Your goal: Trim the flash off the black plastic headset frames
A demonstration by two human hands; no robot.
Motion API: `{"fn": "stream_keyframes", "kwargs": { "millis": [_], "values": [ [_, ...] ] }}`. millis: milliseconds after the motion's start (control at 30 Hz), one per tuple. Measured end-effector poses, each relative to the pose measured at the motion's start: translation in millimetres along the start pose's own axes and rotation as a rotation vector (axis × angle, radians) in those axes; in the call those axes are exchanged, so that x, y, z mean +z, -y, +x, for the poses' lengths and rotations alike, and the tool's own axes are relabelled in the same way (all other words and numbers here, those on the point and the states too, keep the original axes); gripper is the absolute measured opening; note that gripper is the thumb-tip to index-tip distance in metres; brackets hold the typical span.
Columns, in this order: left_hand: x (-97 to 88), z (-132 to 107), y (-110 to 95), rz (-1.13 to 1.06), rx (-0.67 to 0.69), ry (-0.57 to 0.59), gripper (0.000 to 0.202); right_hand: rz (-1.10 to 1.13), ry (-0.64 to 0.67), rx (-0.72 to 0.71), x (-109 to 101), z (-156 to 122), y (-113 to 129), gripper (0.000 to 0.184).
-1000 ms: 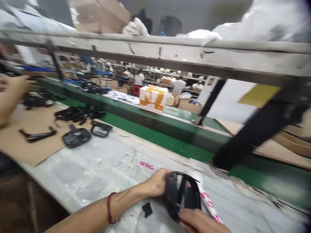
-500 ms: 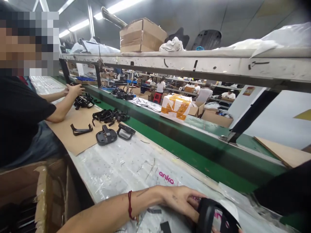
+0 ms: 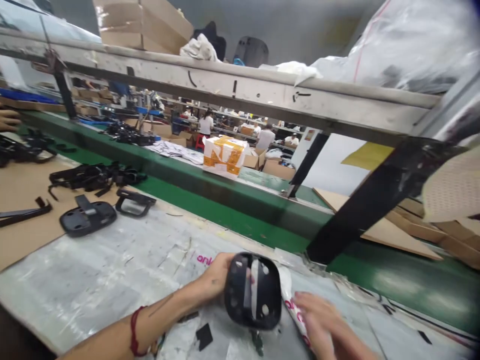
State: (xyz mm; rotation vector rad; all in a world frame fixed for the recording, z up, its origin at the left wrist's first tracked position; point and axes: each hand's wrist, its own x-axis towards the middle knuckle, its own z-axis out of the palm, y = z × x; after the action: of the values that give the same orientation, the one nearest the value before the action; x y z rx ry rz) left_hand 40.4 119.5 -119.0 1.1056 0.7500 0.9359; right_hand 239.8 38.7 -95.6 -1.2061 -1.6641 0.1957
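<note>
My left hand [image 3: 217,277], with a dark red cord on the wrist, grips the left edge of a rounded black plastic base [image 3: 235,300]. The base is held up above the bench with its broad face toward me; it has several holes and a strip across its middle. Its fingers are partly hidden behind the base. To the right, apart from the base, my right hand [image 3: 324,320] is blurred, its fingers stretched out and holding nothing visible. Beside those fingers lies a white plastic film edge [image 3: 296,310] with pink lettering.
A similar black base [image 3: 88,217] and a black frame [image 3: 135,202] lie on the left. Behind them is a heap of black parts [image 3: 93,176]. A green conveyor [image 3: 240,227] runs beyond the film-covered bench [image 3: 150,260]. A co-worker's hand [image 3: 8,120] shows at far left.
The view has swung right, so most of the co-worker has left it. The black base has been raised and turned broadside in my left hand. My right hand has come away from it.
</note>
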Motion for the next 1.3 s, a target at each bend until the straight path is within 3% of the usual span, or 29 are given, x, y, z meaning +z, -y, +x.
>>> {"fn": "stream_keyframes", "kwargs": {
  "millis": [33,67,133,200,333,500,667,800,933,1100,1167,1233,1300],
  "values": [
    [-1.7,0.3,-3.6,-0.006,0.008,-0.015,0.031,0.047,-0.086,0.245,2.0,11.0,7.1,0.023],
    [-3.4,0.4,-6.9,-0.006,0.014,-0.025,0.033,0.122,-0.073,0.444,7.0,20.5,12.9,0.04],
    [-6.6,-0.2,-12.3,0.006,0.021,-0.026,0.036,0.319,0.137,0.691,23.3,33.4,19.3,0.059],
    [-8.9,-1.4,-16.3,0.029,0.014,0.042,0.038,0.443,0.261,0.773,41.2,37.8,18.6,0.057],
    [-8.6,-3.4,-20.0,0.056,-0.029,0.23,0.044,0.486,0.225,0.799,58.3,28.5,7.2,0.055],
    [-3.3,-3.0,-13.1,0.084,-0.089,0.115,0.037,0.53,0.26,0.863,55.9,18.3,-1.1,0.064],
    [-0.3,0.2,-7.0,0.101,-0.157,0.011,0.038,0.543,0.248,0.864,57.6,15.7,0.2,0.067],
    [-1.7,3.2,-9.1,0.299,0.026,-0.156,0.026,0.521,0.271,0.825,58.0,10.4,8.1,0.059],
    [-8.6,-0.6,-15.1,0.517,0.213,-0.132,0.013,0.512,0.302,0.784,58.3,6.5,11.2,0.053],
    [-15.6,-6.1,-19.3,0.684,0.289,-0.063,0.014,0.497,0.324,0.719,58.9,4.5,1.4,0.044],
    [-15.1,-5.3,-21.2,0.662,0.26,-0.051,0.016,0.384,0.319,0.683,56.9,4.7,-2.4,0.046],
    [-12.2,-4.4,-23.2,0.627,0.216,-0.06,0.021,0.127,0.256,0.549,53.2,5.4,-5.3,0.049],
    [-7.4,-5.3,-24.6,0.677,0.225,-0.107,0.023,-0.13,0.172,0.284,48.6,6.4,-8.1,0.049]
  ]
}}
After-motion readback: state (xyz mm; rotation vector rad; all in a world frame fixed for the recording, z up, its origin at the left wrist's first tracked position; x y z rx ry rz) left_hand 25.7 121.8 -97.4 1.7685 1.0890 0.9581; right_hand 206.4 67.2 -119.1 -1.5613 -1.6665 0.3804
